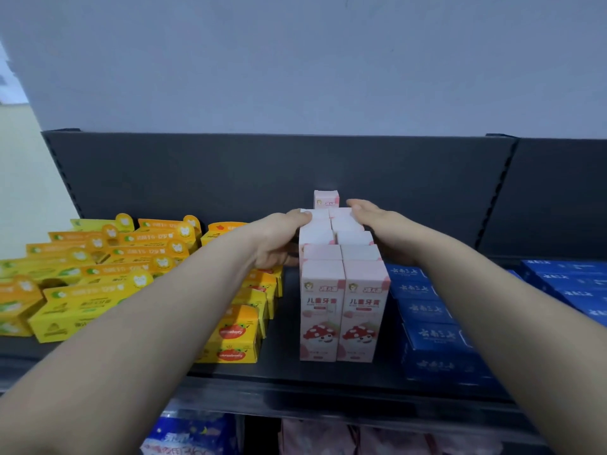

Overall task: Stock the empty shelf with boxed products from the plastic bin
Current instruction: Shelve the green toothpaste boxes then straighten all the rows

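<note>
Two bare arms come in from the bottom corners of the frame and meet in the middle. The left hand lies against the left side of the pink boxes and the right hand against the right side. Both have their fingers pretty much straight, pressing the cartons between them rather than wrapped round any one.

The pink boxes stand upright in a double row running front to back, dead centre on the dark shelf. One lone pink box sits behind them at the dark back panel.

Centre left there's a messy pile of yellow boxes, then strawberry boxes just left of the pink ones. Blue boxes fill the right. A pale grey wall takes up the top, and blue packets show at the bottom edge.
</note>
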